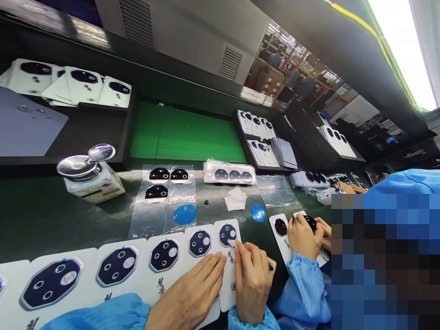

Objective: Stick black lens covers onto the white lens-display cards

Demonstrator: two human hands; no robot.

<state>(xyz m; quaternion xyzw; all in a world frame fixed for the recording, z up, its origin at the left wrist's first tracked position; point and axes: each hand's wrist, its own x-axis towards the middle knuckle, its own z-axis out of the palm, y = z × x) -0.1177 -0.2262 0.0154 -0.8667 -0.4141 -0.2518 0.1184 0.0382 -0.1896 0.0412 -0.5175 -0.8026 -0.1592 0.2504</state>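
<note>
A row of white phone back covers (227, 279) lies along the bench front, each with a dark camera plate set in a shiny rim. My left hand (189, 291) rests flat on the second cover from the right, fingers stretched out. On the rightmost one, my right hand (252, 277) pinches a small white wipe (233, 243) against the lower edge of the camera plate (227, 232). A dark slim object (271, 267) shows by its curled fingers; its kind is unclear. Blue round films (184, 214) and a folded white wipe (235, 199) lie behind the row.
At back left, a metal-lidded dispenser (80, 168) stands on a box. Black trays (129, 133) hold more covers. Loose camera plates (156, 193) sit on clear film, near a bagged stack (229, 173). Close on the right, a co-worker's hands (305, 236) handle another cover.
</note>
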